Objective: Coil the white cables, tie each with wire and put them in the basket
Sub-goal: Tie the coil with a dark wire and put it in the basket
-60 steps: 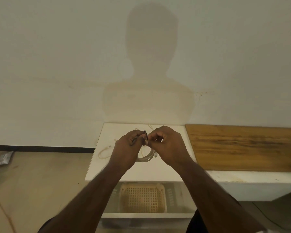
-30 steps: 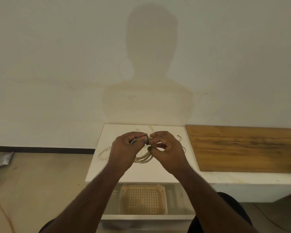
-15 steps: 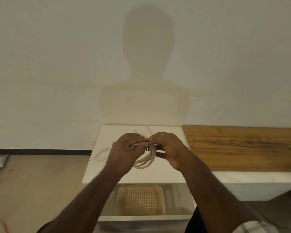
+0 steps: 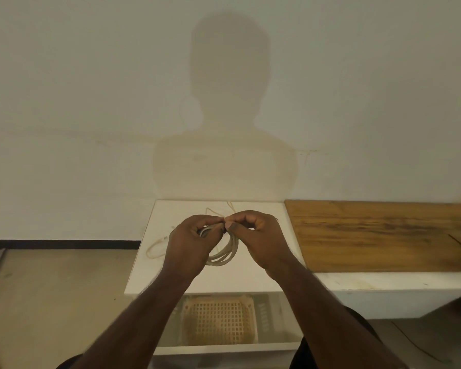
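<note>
1. A coiled white round-section cable (image 4: 224,255) is held just above the white flat worktop (image 4: 171,278), mid-frame; the loops hang below and between the two hands.
2. The left hand (image 4: 189,243) is curled round the top of the coil, so its grip is clamped on the bundled loops.
3. The right hand (image 4: 258,238) is pinched at the same spot, thumb to fingertips; a thin dark tie wire (image 4: 225,230) seems to be held there, but it is too small to be made out clearly.
4. Handling is judged as light, limp and springy; the loops would likely fan out if released, so hold is best kept at the bundled top beside the tie.
5. A second loose white cable (image 4: 155,249) is seen lying on the worktop, left of and behind the hands.
6. A pale perforated plastic basket (image 4: 220,319) sits on a shelf under the worktop, lower centre.
7. A brown wooden board (image 4: 383,235) lies at the right of the frame.
8. The worktop's front edge stands between coil and basket; both forearms also cross over it.
</note>
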